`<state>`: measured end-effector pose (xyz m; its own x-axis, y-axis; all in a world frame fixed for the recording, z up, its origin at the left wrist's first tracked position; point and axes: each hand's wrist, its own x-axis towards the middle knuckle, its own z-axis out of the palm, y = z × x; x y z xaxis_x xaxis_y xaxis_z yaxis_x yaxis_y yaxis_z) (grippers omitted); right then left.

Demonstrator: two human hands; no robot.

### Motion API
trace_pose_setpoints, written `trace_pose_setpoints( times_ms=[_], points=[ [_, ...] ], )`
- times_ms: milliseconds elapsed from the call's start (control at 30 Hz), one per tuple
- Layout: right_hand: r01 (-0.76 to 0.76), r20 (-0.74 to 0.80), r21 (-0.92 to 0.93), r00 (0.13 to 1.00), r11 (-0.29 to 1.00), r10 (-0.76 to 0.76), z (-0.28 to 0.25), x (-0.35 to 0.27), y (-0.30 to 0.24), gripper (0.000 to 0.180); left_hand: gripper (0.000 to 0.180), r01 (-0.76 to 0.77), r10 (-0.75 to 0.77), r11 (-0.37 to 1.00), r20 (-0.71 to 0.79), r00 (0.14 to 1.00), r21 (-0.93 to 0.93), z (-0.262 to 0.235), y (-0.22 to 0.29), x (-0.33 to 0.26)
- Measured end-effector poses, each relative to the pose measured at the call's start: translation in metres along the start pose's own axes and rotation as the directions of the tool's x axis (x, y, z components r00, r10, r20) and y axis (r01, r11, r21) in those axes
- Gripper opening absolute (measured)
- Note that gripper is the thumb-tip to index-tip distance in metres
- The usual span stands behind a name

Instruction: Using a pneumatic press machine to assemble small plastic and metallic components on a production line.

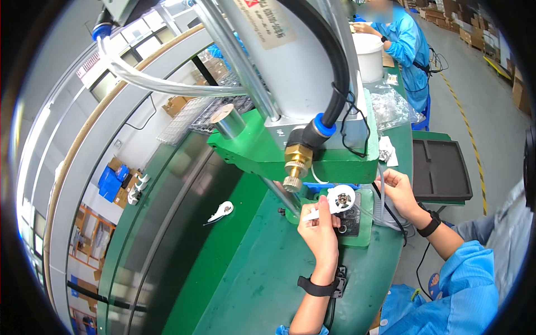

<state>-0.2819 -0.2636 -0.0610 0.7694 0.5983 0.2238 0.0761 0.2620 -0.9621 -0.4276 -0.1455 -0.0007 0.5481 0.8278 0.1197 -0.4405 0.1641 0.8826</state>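
My left hand [320, 231] is closed on a white plastic part [341, 199] with a round head, a narrow handle and metal in its middle. It is held in front of the green press base [364, 229], below the press's brass fitting [296, 167]. To the right, my right hand [397, 195] has its fingers curled beside grey and black cables [383, 204]; anything between the fingertips is too small to make out. A similar white part [222, 210] lies apart on the green belt at left.
The press cylinder [296, 72] and its green plate [245, 142] stand close above my hands. A clear hose [167, 85] crosses at upper left. Beyond the press are a plastic bag [391, 106], a white bucket [368, 56] and a co-worker [410, 50]. A black tray [444, 167] stands at right.
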Motion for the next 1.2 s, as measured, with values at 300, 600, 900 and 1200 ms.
trace_pose_setpoints(
  times_ms=[300, 600, 900, 1200],
  points=[
    [0.031, 0.06, -0.11, 0.998, 0.993, -0.025, 0.003, 0.0, 0.001, 0.006, 0.02, 0.06, -0.058, 0.995, 0.023, 0.998, -0.083, -0.001, 0.002, -0.002],
    [0.067, 0.033, -0.05, 0.997, 0.996, -0.066, -0.001, -0.001, -0.01, 0.014, 0.019, 0.037, -0.037, 0.999, -0.002, 0.999, -0.004, 0.005, -0.002, -0.004],
    [0.038, 0.073, 0.049, 0.996, 0.998, -0.041, 0.0, 0.005, -0.017, 0.017, 0.019, 0.02, -0.015, 0.997, 0.069, 0.998, -0.08, -0.004, -0.002, -0.004],
    [0.131, 0.411, -0.116, 0.909, 0.985, -0.072, 0.001, 0.044, -0.064, 0.02, 0.017, 0.066, -0.06, 0.994, 0.071, 0.996, -0.082, 0.003, -0.003, 0.001]
  ],
)
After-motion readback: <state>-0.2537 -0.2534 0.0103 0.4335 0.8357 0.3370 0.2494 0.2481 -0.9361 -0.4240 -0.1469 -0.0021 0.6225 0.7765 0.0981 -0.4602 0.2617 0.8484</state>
